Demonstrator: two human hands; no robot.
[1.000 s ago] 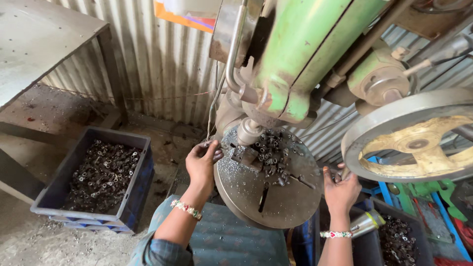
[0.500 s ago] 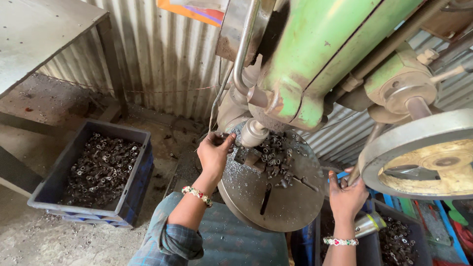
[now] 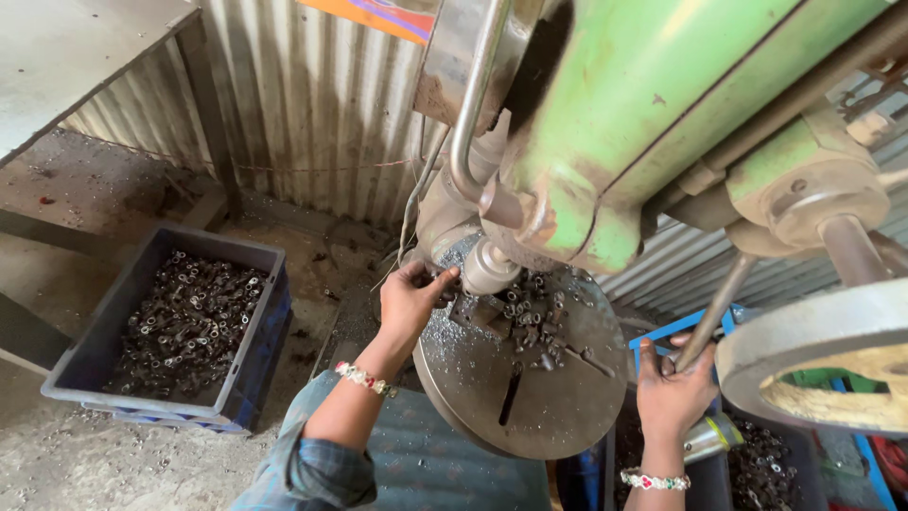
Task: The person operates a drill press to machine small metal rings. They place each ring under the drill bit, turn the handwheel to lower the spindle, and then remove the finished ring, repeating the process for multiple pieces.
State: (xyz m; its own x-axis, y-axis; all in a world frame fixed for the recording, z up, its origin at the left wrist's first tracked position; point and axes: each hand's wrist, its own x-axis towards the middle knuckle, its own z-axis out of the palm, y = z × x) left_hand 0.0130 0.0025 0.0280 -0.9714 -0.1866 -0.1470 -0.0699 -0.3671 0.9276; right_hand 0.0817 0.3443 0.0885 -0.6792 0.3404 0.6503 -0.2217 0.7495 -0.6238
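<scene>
**Where everything sits around the drill press**

The drill press head (image 3: 662,123) fills the upper right, with its spindle (image 3: 487,267) hanging just above the round work table (image 3: 539,397). Small metal parts (image 3: 530,308) lie piled on the table's far half, under and beside the spindle. The left hand (image 3: 411,301) rests at the table's left edge, fingers among the parts next to the spindle. The right hand (image 3: 673,393) is right of the table, closed around the feed lever (image 3: 714,308), which runs up toward the large wheel (image 3: 823,360) at the right edge. A crate (image 3: 175,326) holding more parts stands on the floor, well to the left. A corrugated wall (image 3: 293,104) stands behind everything.
</scene>
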